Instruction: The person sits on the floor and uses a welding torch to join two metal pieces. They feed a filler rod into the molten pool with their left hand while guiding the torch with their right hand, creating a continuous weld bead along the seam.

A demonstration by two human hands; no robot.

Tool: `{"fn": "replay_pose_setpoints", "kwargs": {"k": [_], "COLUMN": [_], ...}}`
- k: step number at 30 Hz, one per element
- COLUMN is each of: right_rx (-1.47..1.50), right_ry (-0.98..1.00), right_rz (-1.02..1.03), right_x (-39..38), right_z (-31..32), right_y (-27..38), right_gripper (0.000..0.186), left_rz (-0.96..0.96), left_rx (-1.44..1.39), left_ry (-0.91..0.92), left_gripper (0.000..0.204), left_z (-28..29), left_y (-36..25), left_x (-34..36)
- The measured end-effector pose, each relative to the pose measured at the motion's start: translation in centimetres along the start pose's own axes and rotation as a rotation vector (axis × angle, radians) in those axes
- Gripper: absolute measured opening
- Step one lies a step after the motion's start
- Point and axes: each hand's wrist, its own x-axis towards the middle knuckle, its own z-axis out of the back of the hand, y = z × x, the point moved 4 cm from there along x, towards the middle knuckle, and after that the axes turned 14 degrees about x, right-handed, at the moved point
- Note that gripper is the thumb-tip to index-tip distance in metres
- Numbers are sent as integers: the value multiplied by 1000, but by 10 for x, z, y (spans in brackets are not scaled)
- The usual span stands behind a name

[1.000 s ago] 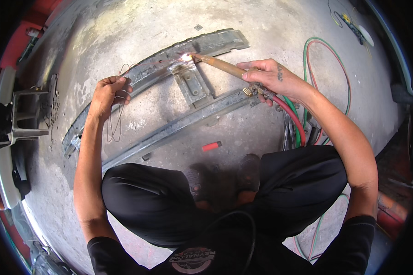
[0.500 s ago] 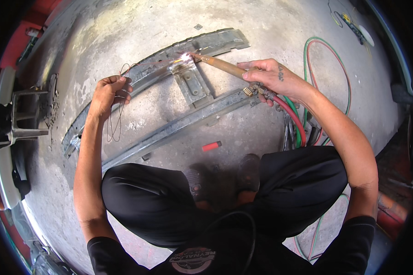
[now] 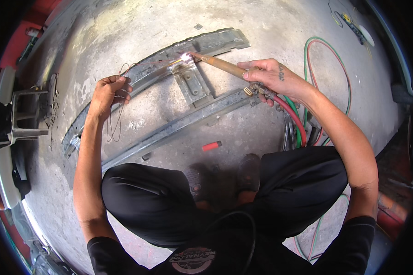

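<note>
My right hand point(image 3: 274, 79) is wrapped round the rear of a gas welding torch point(image 3: 222, 65), a brass-coloured tube with a knurled valve knob. At its tip a bright white glow point(image 3: 186, 57) covers the spot where a short metal bracket point(image 3: 193, 85) meets a long curved metal beam point(image 3: 149, 81). My left hand point(image 3: 109, 95) pinches a thin filler wire point(image 3: 155, 62). The wire's far end reaches the glow, and its slack hangs in loops below my fingers. The glare hides the joint itself.
A straight metal bar point(image 3: 176, 123) lies nearer to me, by the bracket's lower end. A red lighter-like cylinder point(image 3: 211, 146) rests on the concrete before my shoes. Red and green hoses point(image 3: 306, 59) loop at the right. A metal frame piece point(image 3: 27, 114) stands at the left.
</note>
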Motion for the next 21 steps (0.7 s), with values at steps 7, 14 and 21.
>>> {"fn": "replay_pose_setpoints", "kwargs": {"k": [7, 14, 21], "right_rx": [12, 29, 35], "right_ry": [16, 18, 30], "right_rz": [4, -5, -14], "right_x": [2, 1, 0], "right_z": [1, 1, 1], "right_y": [-2, -1, -3], "right_gripper": [60, 61, 63], "left_rz": [1, 8, 19], "left_rx": [-1, -3, -8], "left_ry": [1, 6, 17], "left_gripper": [27, 27, 27], "left_z": [0, 0, 0], "left_y": [1, 2, 6], "left_x": [0, 1, -1]}}
